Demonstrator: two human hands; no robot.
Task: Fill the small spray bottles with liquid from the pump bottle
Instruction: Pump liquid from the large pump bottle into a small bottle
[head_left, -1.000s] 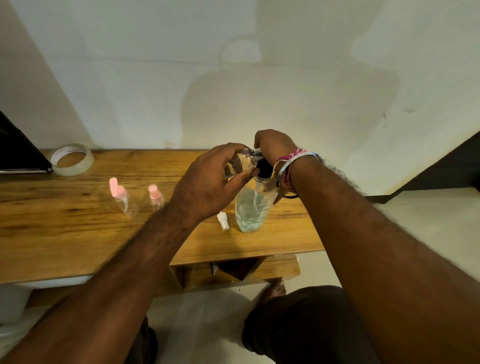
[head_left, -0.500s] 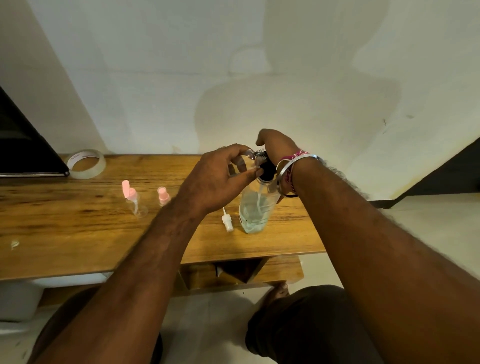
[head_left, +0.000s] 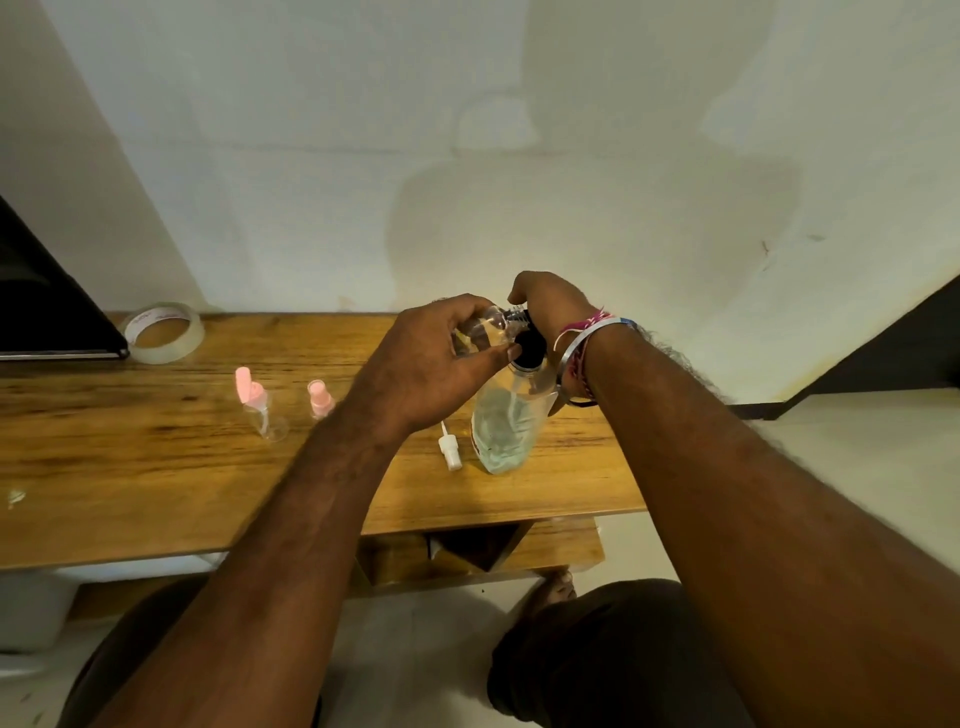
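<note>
A wooden table (head_left: 156, 467) stands against a pale wall. At its 3 o'clock end the pump bottle (head_left: 506, 426) stands upright, part full of clear liquid. The right hand (head_left: 545, 306) curls over its black pump head. The left hand (head_left: 431, 369) grips a small clear spray bottle (head_left: 488, 330), tilted, its open neck at the pump. A white sprayer cap (head_left: 449, 453) lies just beside the pump bottle at 9 o'clock. Farther toward 9, two pink-capped spray bottles (head_left: 260, 405) stand; a tape roll (head_left: 163, 332) lies near 10.
</note>
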